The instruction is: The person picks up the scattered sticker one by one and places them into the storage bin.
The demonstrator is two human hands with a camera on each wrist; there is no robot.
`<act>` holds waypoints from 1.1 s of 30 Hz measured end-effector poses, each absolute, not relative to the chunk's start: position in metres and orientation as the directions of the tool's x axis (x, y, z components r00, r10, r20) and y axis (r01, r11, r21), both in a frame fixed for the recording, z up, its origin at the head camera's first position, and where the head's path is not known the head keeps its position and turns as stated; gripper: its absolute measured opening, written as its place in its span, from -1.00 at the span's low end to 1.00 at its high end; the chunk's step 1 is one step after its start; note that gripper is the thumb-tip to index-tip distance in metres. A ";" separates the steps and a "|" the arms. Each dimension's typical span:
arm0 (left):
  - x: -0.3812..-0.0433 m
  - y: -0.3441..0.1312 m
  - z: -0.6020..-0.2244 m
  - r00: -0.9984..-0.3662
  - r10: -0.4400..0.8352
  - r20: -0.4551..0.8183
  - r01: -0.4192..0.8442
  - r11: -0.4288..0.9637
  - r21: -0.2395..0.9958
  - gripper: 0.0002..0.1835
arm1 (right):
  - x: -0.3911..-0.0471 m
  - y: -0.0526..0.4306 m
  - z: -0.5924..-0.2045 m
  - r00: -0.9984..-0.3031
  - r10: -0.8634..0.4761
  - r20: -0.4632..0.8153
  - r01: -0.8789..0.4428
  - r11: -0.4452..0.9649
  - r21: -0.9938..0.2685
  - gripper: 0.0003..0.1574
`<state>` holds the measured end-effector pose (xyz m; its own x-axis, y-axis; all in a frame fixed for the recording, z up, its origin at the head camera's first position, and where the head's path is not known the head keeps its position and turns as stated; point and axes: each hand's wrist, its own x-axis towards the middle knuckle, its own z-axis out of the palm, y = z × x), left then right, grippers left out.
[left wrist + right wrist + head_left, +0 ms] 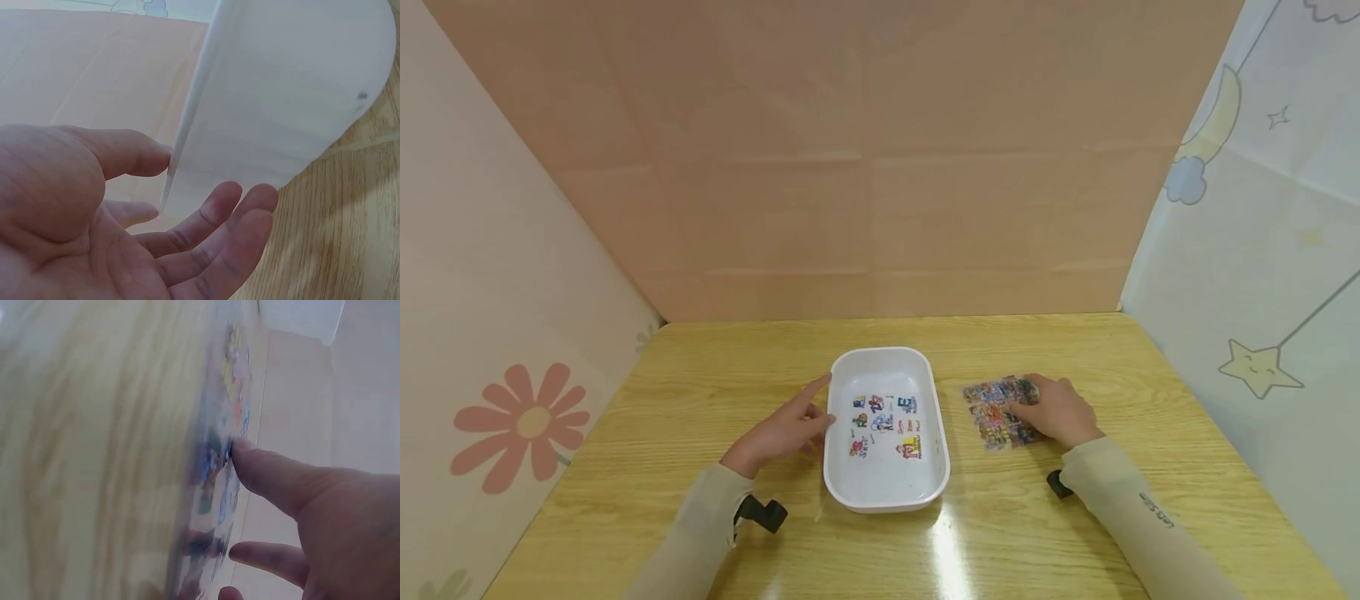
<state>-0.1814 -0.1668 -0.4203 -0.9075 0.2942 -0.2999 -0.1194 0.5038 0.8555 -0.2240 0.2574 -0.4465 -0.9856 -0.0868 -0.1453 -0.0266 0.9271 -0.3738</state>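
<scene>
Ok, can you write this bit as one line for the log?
left hand: touching white tray at rim | right hand: touching colourful prints beside tray | tray: letter prints inside | surface: wooden table

Wood-grain table (737, 367), white tray (887, 505), colourful printed pieces (992, 410)

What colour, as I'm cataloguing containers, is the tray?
The tray is white; the head view shows it best.
</scene>
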 end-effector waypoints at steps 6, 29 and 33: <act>-0.181 -0.168 -0.418 -0.906 0.306 -0.292 -0.109 0.499 0.860 -0.22 | -0.225 0.261 -0.450 -0.979 -0.084 -0.184 -0.011 0.931 -0.364 -0.03; -0.181 -0.167 -0.420 -0.909 0.298 -0.291 -0.107 0.507 0.855 -0.22 | -0.226 0.262 -0.452 -0.986 -0.080 -0.149 -0.031 0.951 -0.307 -0.05; -0.181 -0.167 -0.421 -0.909 0.300 -0.290 -0.104 0.509 0.854 -0.22 | -0.226 0.262 -0.451 -0.985 -0.083 -0.151 -0.036 0.956 -0.292 -0.05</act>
